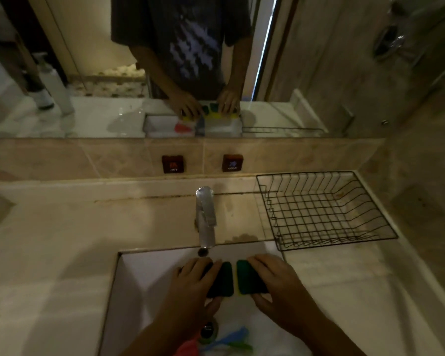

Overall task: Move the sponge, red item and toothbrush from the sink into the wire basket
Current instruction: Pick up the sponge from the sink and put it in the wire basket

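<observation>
Two green-topped sponges with yellow undersides lie side by side in the white sink. My left hand grips the left sponge. My right hand grips the right sponge. Below my wrists, near the drain, lie a red item and toothbrushes, one blue and one green. The black wire basket stands on the counter to the right of the sink, with nothing in it.
A chrome tap juts over the sink's back edge, just beyond my hands. Hot and cold wall buttons sit on the tiled strip. A mirror above reflects a person and two bottles. Beige counter surrounds the sink.
</observation>
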Demonstrator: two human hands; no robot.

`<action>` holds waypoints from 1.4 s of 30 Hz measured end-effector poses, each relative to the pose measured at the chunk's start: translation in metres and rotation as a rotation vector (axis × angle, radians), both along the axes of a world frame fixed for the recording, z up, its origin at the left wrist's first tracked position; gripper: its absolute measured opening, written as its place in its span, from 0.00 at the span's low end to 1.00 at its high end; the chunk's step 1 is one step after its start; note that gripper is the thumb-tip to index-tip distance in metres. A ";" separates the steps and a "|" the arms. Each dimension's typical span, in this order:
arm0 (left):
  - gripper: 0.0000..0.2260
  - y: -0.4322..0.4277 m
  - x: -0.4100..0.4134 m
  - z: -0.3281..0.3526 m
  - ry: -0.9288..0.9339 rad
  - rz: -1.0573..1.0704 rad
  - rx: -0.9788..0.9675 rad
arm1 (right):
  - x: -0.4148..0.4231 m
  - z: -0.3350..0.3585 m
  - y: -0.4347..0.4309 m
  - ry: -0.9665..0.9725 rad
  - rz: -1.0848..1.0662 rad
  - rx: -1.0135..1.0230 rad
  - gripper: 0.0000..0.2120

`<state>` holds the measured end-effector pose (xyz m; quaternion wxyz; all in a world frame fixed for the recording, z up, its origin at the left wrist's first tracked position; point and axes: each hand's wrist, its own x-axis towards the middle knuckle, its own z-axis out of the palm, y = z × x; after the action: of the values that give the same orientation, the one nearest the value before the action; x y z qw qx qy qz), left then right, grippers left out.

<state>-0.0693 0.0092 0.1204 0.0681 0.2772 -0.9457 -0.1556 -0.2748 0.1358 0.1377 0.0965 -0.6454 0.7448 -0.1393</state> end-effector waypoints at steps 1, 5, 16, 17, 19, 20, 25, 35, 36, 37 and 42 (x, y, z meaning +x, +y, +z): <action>0.30 0.003 -0.006 0.006 0.016 -0.001 -0.009 | -0.006 0.006 0.003 0.003 0.016 -0.016 0.31; 0.29 0.011 -0.037 0.027 0.072 0.009 -0.030 | -0.035 0.027 0.010 -0.005 -0.014 -0.058 0.31; 0.31 0.017 -0.157 0.044 0.094 -0.012 -0.052 | -0.149 0.046 0.017 -0.027 -0.048 -0.099 0.33; 0.31 0.015 -0.168 0.044 0.086 -0.013 -0.061 | -0.159 0.045 0.016 -0.049 -0.054 -0.097 0.33; 0.31 0.010 -0.189 0.042 0.076 -0.020 -0.086 | -0.180 0.044 0.012 -0.099 -0.077 -0.104 0.33; 0.31 0.006 -0.199 0.040 0.075 -0.032 -0.099 | -0.191 0.042 0.009 -0.117 -0.089 -0.106 0.32; 0.32 -0.015 -0.246 0.020 -0.020 -0.030 -0.061 | -0.237 0.012 -0.010 -0.210 -0.134 -0.025 0.32; 0.24 -0.058 -0.338 -0.030 -0.164 -0.017 -0.104 | -0.326 -0.042 -0.071 -0.170 -0.096 0.091 0.26; 0.25 -0.061 -0.343 -0.033 -0.181 -0.010 -0.125 | -0.331 -0.046 -0.076 -0.152 -0.081 0.099 0.28; 0.27 -0.065 -0.349 -0.036 -0.201 -0.008 -0.147 | -0.335 -0.050 -0.081 -0.125 -0.061 0.096 0.29; 0.27 -0.081 -0.362 -0.046 -0.220 0.030 -0.178 | -0.351 -0.064 -0.097 0.011 0.021 -0.029 0.32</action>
<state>-0.4318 -0.0713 0.0743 -0.0094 0.2996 -0.9532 -0.0387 -0.6260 0.0391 0.0740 0.0844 -0.6553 0.7364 -0.1457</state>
